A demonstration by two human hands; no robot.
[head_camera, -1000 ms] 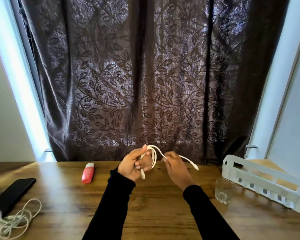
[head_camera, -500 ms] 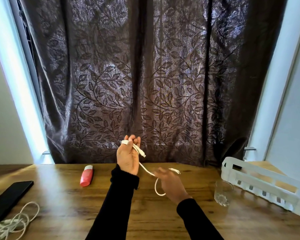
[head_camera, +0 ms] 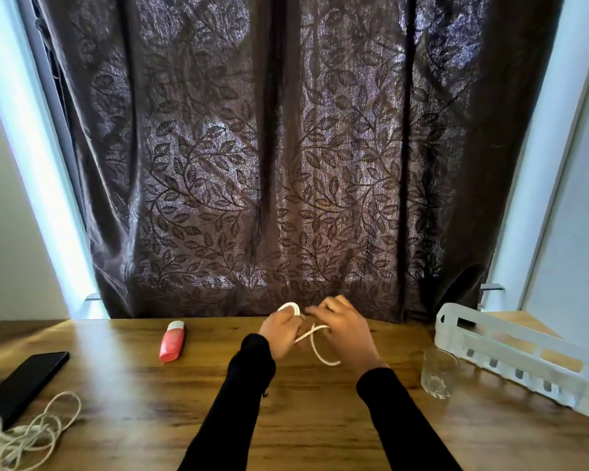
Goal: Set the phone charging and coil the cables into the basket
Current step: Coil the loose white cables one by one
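one view only — a wide-angle camera on the person's head, looking forward and slightly down across the wooden table [head_camera: 143, 413] toward the dark curtain [head_camera: 286, 164], both forearms reaching out close below — edges bowed.

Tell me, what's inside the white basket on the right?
Nothing shows inside the white basket: through its slots only the wooden table is visible. Its front wall hides the bottom, so something small could lie there. The short white cable isn't in it.
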